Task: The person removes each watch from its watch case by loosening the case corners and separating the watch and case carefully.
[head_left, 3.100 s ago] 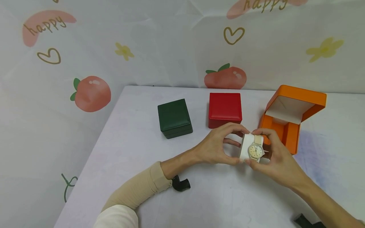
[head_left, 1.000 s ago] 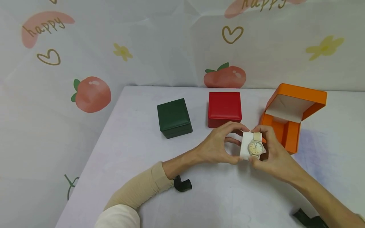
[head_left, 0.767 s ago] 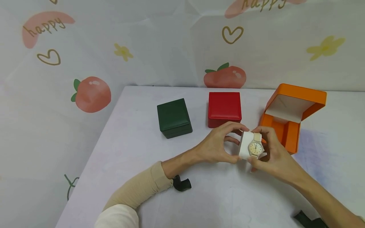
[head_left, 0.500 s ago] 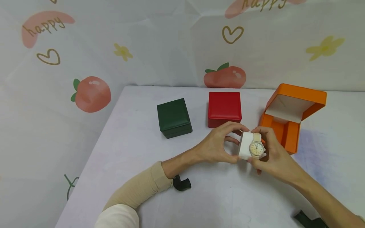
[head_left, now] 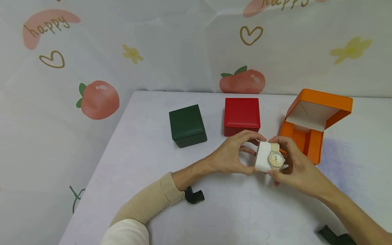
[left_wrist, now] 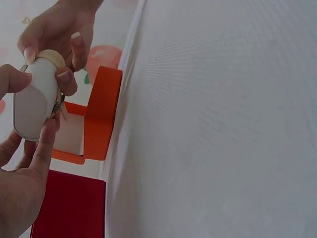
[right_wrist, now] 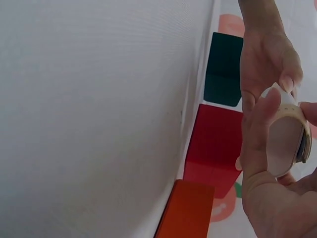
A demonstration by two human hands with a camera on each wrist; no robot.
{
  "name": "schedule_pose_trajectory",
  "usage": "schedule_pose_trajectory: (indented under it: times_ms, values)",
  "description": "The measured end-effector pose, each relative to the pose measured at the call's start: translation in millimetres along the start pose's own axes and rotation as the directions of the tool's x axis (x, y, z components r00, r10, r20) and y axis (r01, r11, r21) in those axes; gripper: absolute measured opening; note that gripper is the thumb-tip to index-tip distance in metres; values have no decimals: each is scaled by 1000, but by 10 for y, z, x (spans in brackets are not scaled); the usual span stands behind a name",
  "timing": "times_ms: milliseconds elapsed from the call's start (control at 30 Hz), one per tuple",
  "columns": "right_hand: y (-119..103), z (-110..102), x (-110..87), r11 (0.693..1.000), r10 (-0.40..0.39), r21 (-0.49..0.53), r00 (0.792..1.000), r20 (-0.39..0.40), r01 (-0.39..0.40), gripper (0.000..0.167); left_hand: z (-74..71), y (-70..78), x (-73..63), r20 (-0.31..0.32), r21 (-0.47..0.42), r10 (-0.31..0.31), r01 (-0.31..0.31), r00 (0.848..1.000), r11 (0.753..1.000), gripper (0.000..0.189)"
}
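Observation:
A wristwatch [head_left: 276, 159] with a cream dial and beige strap sits around the right end of a white watch cushion [head_left: 262, 156], held in front of the boxes. My left hand [head_left: 230, 154] grips the plain left end of the cushion between thumb and fingers. On the other side, my right hand [head_left: 298, 170] pinches the watch end, thumb at the lower strap and index finger at the top. In the left wrist view the oval white face of the cushion [left_wrist: 34, 106] shows. The right wrist view has the beige strap [right_wrist: 292, 111] looped over the cushion's other end.
An orange watch box [head_left: 315, 146] stands with its lid up, just behind my right hand. Behind the left hand is a lidded red box [head_left: 242, 114], with a lidded green box [head_left: 188, 124] farther left. Black pieces [head_left: 194, 195] show by both forearms. A printed cloth hangs behind the table.
Both hands keep hold of the cushion and watch. The watch now sits a little nearer the cushion's right edge, and more white shows to its left. The boxes stay put.

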State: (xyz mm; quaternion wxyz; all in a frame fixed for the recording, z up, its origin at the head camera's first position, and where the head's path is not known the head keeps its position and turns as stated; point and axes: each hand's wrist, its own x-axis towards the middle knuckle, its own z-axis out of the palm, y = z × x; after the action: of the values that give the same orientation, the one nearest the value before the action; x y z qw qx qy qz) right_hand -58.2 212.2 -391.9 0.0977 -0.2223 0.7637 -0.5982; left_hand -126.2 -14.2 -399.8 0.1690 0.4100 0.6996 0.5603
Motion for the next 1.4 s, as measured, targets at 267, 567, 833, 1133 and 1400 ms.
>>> schedule_pose_trajectory:
  times_ms: [267, 567, 833, 1133, 1400]
  values:
    - [-10, -43, -16, 1000, -3, -5, 1000, 29, 3, 81, -24, -8, -18, -1, -37, 6, -7, 1000, 999, 73]
    - [-13, -86, -50, 1000, 1, -23, 999, 44, 0, 85, -37, -9, -40, -4, -40, -10, 10, 1000, 999, 72]
    - [-1, -143, -91, 986, 33, -166, 999, -9, -34, 76, -55, -1, -59, -5, -45, -19, 18, 1000, 999, 72]
    - [-5, -147, -83, 994, 65, -85, 998, 11, -64, 76, -78, 6, -89, 1, -56, -15, 15, 1000, 998, 72]
    - [32, -143, -83, 996, 72, 40, 996, 45, -74, 66, -111, 1, -163, -2, -58, -49, 49, 999, 997, 72]
